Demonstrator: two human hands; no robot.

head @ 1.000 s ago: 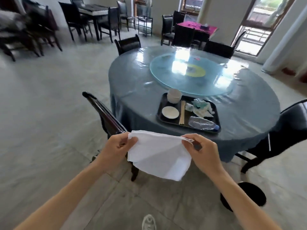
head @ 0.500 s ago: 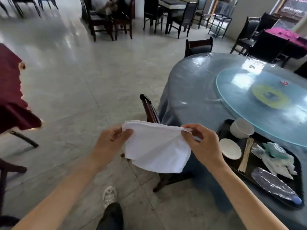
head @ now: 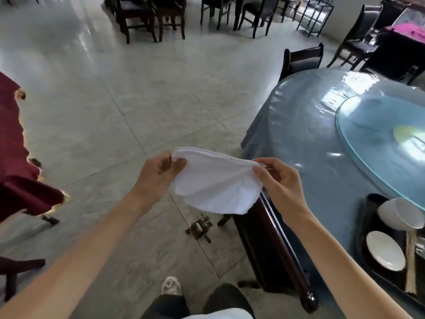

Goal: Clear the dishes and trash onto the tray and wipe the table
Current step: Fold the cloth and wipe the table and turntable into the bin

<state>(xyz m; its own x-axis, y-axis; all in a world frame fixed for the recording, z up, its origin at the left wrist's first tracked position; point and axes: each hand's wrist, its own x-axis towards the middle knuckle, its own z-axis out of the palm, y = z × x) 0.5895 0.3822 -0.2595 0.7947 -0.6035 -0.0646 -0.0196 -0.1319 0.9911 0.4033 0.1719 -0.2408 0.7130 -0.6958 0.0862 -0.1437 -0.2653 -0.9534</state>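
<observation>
I pinch a white cloth (head: 216, 183) by its top corners, my left hand (head: 158, 173) on one end and my right hand (head: 279, 178) on the other, stretched in the air above the floor. A dark wooden chair (head: 271, 247) stands between me and the round counter (head: 305, 139), under its blue cover. At the counter's near edge sits a black tray (head: 368, 229) holding a tipped white bowl (head: 401, 212), a small white saucer (head: 385, 249) and chopsticks (head: 410, 261).

Dark chairs (head: 147, 17) stand beyond a maroon-draped table (head: 13, 157).
</observation>
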